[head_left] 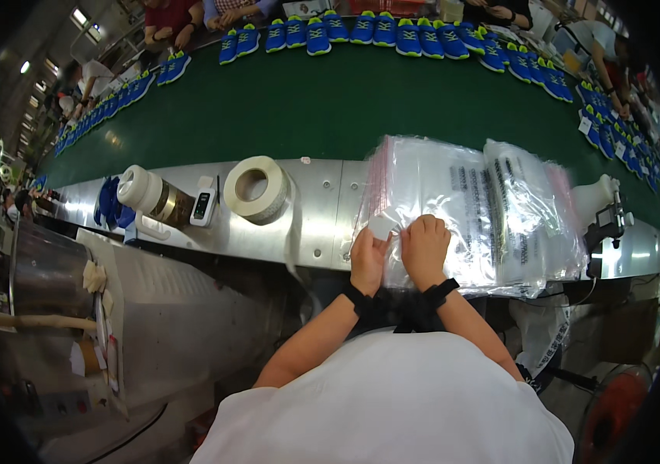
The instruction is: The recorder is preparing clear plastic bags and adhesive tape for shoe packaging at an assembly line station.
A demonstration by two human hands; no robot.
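Your left grip [369,260] pinches a small white label [380,226] over the left side of the clear plastic bags [426,182]; I can't tell whether your right grip [425,249], just beside, holds anything. Best keep the label flat, by its edges.

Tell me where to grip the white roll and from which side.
Come straight down from above and pinch the roll across its ring, core to outer wall, on the left: it appears to lie flat, hole upward, while a loose strip trails from its right side.
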